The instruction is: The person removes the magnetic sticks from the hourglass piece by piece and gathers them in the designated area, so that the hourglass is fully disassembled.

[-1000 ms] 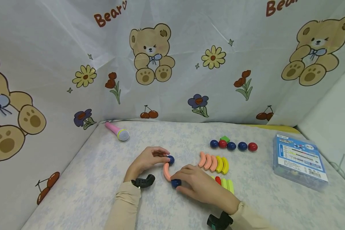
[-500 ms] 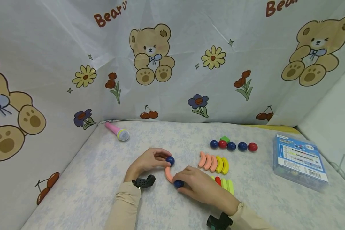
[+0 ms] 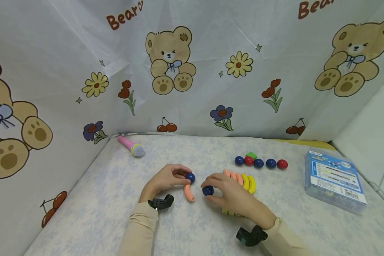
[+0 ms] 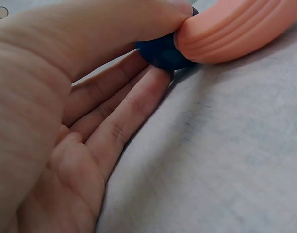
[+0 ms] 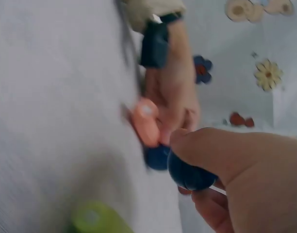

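In the head view my left hand (image 3: 167,180) pinches a dark blue ball (image 3: 190,177) between thumb and fingers. A curved salmon-coloured rod (image 3: 188,193) runs from that ball toward me; the left wrist view shows the ridged rod (image 4: 238,31) meeting the ball beside my thumb. My right hand (image 3: 233,192) pinches a second dark blue ball (image 3: 208,190), apart from the rod's free end. In the right wrist view this ball (image 5: 189,172) sits between thumb and fingertips, and the rod's pale end hole faces the camera.
Several blue and red balls (image 3: 258,163) line the back right, a green block (image 3: 251,155) behind them. Salmon and yellow curved rods (image 3: 251,185) and lime sticks (image 3: 224,211) lie partly behind my right hand. A clear plastic box (image 3: 336,181) stands right, a pink toy microphone (image 3: 131,146) back left.
The right hand's blue ball has come away from the rod's near end, moving right and away from me, baring that end. My left hand stays nearly in place with its ball and the rod.
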`<move>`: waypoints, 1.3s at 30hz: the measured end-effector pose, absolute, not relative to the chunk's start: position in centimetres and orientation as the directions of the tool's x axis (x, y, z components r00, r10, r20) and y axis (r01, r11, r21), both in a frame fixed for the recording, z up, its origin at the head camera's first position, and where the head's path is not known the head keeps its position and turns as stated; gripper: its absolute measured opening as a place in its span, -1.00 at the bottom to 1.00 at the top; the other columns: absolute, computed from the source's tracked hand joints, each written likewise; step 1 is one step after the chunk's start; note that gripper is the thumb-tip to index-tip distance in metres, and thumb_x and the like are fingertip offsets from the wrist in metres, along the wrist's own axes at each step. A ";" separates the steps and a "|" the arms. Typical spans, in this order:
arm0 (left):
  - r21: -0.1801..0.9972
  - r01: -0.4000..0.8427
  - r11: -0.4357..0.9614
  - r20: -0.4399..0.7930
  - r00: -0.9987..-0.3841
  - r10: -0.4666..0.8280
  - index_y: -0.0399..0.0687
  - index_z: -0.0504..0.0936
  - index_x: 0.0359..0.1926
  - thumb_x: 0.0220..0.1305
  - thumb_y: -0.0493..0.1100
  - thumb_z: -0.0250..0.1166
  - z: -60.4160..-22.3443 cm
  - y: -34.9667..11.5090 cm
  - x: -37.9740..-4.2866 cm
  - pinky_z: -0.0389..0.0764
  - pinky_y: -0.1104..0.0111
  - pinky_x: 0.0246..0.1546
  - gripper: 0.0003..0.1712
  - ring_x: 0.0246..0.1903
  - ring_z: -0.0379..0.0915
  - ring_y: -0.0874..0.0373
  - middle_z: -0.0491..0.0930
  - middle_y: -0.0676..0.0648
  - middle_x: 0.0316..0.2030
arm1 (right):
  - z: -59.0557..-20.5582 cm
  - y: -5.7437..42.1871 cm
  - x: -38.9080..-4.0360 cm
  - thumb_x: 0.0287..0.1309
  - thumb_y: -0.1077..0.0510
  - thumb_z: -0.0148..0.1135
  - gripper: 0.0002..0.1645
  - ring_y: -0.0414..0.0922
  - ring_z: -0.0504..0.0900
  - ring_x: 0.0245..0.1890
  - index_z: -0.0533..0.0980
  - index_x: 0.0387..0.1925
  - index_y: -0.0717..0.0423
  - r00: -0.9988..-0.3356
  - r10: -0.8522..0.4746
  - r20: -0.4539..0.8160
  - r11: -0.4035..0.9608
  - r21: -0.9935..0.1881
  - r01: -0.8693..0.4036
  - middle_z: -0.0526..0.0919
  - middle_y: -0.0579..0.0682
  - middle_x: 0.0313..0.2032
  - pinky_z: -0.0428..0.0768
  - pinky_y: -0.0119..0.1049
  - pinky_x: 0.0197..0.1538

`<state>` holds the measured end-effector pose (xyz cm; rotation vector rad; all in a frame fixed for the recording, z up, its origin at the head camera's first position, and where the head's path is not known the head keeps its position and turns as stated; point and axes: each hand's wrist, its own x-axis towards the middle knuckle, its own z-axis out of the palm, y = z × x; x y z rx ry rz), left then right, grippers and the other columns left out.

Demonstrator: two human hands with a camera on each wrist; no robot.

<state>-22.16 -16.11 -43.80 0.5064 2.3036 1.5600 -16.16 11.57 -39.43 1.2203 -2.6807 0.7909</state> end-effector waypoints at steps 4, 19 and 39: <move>0.933 0.103 0.345 -0.071 -0.886 0.458 -0.07 0.69 0.17 0.29 -0.11 0.50 -43.8 -15.8 -22.2 0.63 0.30 0.07 -0.56 0.00 0.63 0.13 0.70 -0.08 0.05 | -38.8 13.4 -18.6 0.18 0.18 0.51 -0.64 -0.12 0.69 -0.07 0.67 0.02 0.03 -0.748 -0.575 0.331 0.602 -0.448 -0.661 0.69 -0.07 -0.01 0.72 -0.09 0.01; 0.940 0.076 0.334 -0.093 -0.881 0.463 -0.08 0.68 0.17 0.25 -0.10 0.53 -44.5 -15.7 -22.1 0.61 0.29 0.10 -0.51 0.01 0.63 0.14 0.71 -0.06 0.02 | -40.5 17.2 -26.3 0.29 0.16 0.40 -0.62 0.23 0.62 0.09 0.63 0.10 0.17 -0.874 -0.454 0.172 0.802 -0.348 -0.486 0.72 0.18 0.00 0.63 0.15 0.08; 0.910 0.121 0.397 -0.065 -0.903 0.424 -0.04 0.73 0.02 0.23 -0.06 0.54 -43.9 -16.1 -22.4 0.58 0.32 -0.05 -0.63 -0.15 0.60 0.14 0.71 -0.03 -0.18 | -40.3 8.2 -16.2 0.28 -0.05 0.44 -0.83 -0.21 0.57 -0.21 0.70 -0.21 -0.09 -0.665 -0.694 0.277 0.592 -0.307 -0.745 0.68 -0.31 -0.38 0.57 -0.32 -0.15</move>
